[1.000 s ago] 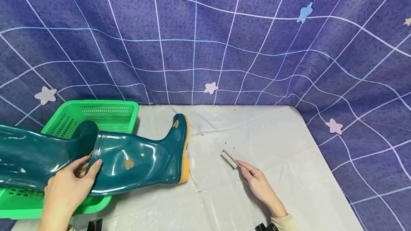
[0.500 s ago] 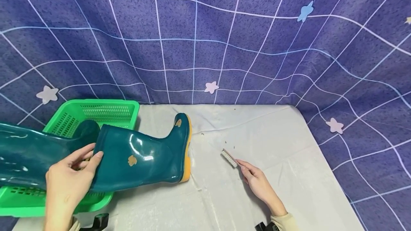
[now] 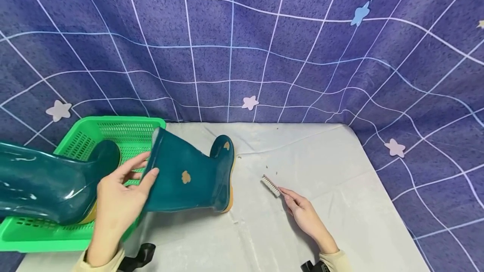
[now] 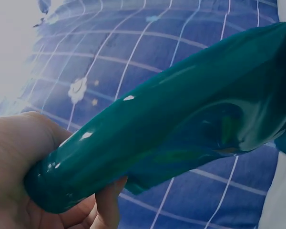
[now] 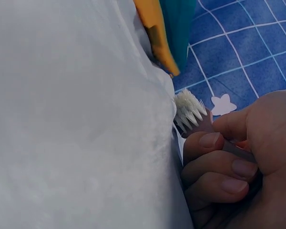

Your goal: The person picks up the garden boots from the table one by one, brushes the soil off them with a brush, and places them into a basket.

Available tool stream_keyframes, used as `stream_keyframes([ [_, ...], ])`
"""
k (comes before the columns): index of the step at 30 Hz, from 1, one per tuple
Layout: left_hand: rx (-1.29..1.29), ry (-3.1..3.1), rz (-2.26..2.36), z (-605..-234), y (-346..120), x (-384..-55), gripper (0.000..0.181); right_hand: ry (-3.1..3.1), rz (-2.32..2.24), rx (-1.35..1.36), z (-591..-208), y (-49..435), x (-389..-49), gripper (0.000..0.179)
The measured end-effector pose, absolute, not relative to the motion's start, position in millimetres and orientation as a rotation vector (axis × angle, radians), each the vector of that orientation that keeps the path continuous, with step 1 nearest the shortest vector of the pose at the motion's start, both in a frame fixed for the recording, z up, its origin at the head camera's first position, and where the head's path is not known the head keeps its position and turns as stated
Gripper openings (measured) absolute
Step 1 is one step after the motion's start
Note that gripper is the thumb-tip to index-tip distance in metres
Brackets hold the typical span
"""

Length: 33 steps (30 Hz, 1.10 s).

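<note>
My left hand [image 3: 124, 196] pinches the top edge of a glossy green rain boot [image 3: 189, 175], thumb on the near side and fingers at the opening. The boot's shaft slants down to the right, its yellow sole facing right, with brown patches on the shaft and toe. In the left wrist view the boot's shaft [image 4: 148, 129] fills the middle, gripped at its rim. My right hand [image 3: 302, 215] holds a small scrub brush [image 3: 271, 186] by its handle, low over the white cloth. White bristles [image 5: 189, 107] show in the right wrist view, with fingers curled round the handle.
A second green boot [image 3: 45, 184] lies across a green plastic basket [image 3: 49, 238] at the left. Small dark crumbs [image 3: 266, 166] dot the white-covered table [image 3: 302, 150]. A purple gridded curtain [image 3: 242, 66] with star shapes hangs behind and along the right.
My left hand has moved right, raising the held boot's opening and turning the boot, away from the other boot in the basket. The right hand and brush have stayed put.
</note>
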<state>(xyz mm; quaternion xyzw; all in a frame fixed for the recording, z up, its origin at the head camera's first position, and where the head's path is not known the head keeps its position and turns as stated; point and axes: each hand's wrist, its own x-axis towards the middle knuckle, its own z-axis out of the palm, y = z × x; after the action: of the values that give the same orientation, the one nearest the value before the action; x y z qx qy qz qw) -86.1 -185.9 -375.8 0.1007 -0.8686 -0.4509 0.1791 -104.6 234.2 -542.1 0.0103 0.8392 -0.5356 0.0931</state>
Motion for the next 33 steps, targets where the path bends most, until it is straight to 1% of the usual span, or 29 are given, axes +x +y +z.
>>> stream_keyframes([
  [6,0.218,-2.501,-1.321,-385.0,-174.6,-85.7,0.050,2.470,-1.601,0.007,-543.1,230.7,-105.1,0.037],
  [10,0.162,-2.508,-1.322,-390.6,-168.2,-86.9,0.052,2.481,-1.696,-0.002,-541.0,229.6,-102.6,0.038],
  [15,0.138,-2.515,-1.338,-394.8,-159.1,-86.9,0.053,2.594,-1.758,-0.062,-523.9,223.4,-97.8,0.038],
  [20,0.117,-2.516,-1.367,-393.2,-150.0,-87.5,0.053,2.732,-1.676,-0.267,-495.3,200.1,-89.8,0.037],
  [24,0.100,-2.525,-1.390,-386.8,-145.5,-88.7,0.053,2.828,-1.690,-0.466,-480.0,171.4,-83.6,0.043],
  [29,0.090,-2.529,-1.484,-380.0,-144.9,-86.9,0.053,2.964,-1.604,-0.639,-472.5,133.7,-81.5,0.049],
  [33,0.094,-2.527,-1.544,-376.7,-146.9,-85.7,0.053,3.094,-1.605,-0.889,-474.9,108.7,-88.2,0.050],
])
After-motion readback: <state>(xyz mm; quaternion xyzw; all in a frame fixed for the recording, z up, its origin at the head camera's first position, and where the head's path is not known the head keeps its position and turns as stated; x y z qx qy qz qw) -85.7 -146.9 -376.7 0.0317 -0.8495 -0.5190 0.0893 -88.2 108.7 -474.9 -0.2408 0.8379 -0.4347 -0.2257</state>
